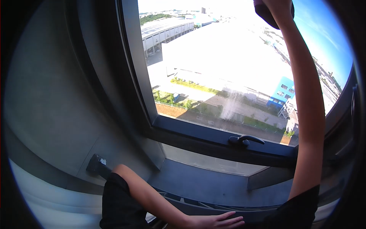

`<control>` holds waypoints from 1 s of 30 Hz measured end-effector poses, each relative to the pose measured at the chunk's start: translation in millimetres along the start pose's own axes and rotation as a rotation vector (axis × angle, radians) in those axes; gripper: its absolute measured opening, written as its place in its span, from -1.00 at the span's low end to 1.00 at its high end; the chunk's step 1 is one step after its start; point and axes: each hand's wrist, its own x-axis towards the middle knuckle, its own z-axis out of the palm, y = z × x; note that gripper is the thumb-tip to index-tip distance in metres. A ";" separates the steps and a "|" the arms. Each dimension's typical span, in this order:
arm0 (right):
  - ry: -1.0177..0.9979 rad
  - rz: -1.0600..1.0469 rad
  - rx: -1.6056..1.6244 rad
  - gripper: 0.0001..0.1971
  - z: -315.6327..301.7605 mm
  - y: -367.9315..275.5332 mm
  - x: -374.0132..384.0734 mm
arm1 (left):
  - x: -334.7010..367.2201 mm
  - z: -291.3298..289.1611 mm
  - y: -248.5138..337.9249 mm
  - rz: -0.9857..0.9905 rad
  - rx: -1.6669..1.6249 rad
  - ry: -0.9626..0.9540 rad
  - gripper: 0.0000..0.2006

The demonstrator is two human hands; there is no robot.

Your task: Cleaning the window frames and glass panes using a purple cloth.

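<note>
My right arm reaches up across the window pane (pixel 228 49). At the top edge my right hand (pixel 277 7) is closed on a dark rounded pad with some purple on it (pixel 267 15), held at the upper part of the glass. The fingers are partly cut off by the picture's edge. Low in the middle my left hand (pixel 217 220) lies with its fingers stretched out over the dark ledge (pixel 251 217), holding nothing. A whitish streaky smear (pixel 230 105) shows low on the pane.
A black lever handle (pixel 248 140) sticks out from the dark window frame (pixel 183 131). Below it runs a grey sill (pixel 206 181). A small dark fitting (pixel 98 164) sits on the grey wall (pixel 42 95) at left. Outside are buildings, among them a blue one (pixel 283 91).
</note>
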 end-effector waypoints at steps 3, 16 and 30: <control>-0.019 0.099 0.009 -0.61 7.6 -78.6 -55.6 | -2.9 -6.2 0.6 -0.012 0.005 -0.070 -0.42; -0.860 -0.414 0.486 -0.70 -50.0 -238.1 -280.0 | -2.0 0.9 4.3 -0.014 -0.195 0.024 -0.38; 0.117 0.152 -0.216 -0.65 9.8 -39.9 -21.6 | -1.0 65.2 17.1 -0.080 -0.320 0.309 -0.50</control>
